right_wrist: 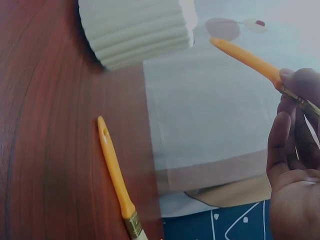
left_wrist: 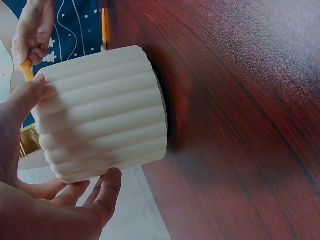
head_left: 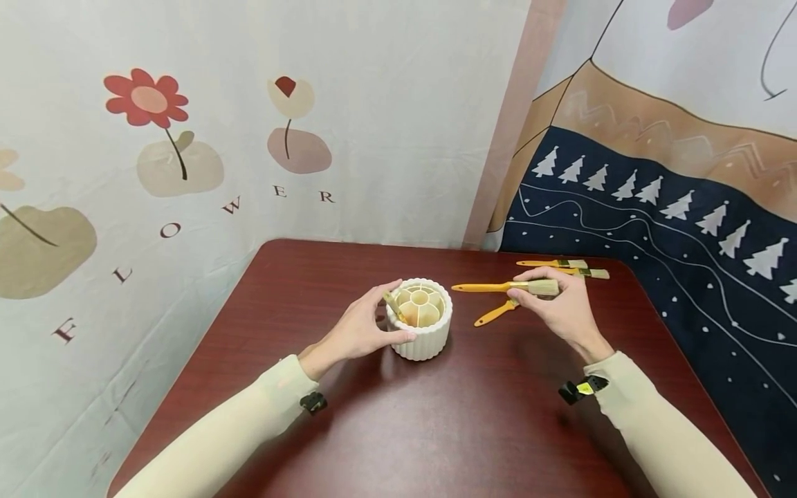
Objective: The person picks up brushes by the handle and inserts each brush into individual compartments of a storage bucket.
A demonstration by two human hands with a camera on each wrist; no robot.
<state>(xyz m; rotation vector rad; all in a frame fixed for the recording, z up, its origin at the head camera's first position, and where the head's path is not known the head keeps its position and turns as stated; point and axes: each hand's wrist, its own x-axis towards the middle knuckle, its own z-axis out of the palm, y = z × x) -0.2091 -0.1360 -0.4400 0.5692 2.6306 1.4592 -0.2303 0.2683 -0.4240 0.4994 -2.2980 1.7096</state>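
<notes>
A white ribbed round organizer (head_left: 420,343) stands on the table, its top split into several compartments around a central ring. My left hand (head_left: 361,324) grips its side, thumb on the near wall and fingers around the far left; the ribbed wall (left_wrist: 102,112) fills much of the left wrist view. One paintbrush (head_left: 395,308) leans in a left compartment, its bristle end up by the left hand. My right hand (head_left: 563,310) pinches another paintbrush (head_left: 482,288) near its metal band, with the yellow handle (right_wrist: 247,59) pointing left toward the organizer.
A loose paintbrush (head_left: 495,315) lies on the table below the right hand. Two more, an upper brush (head_left: 542,263) and a lower brush (head_left: 596,274), lie near the back right edge. The dark red table (head_left: 398,429) meets printed curtains (head_left: 386,138) behind.
</notes>
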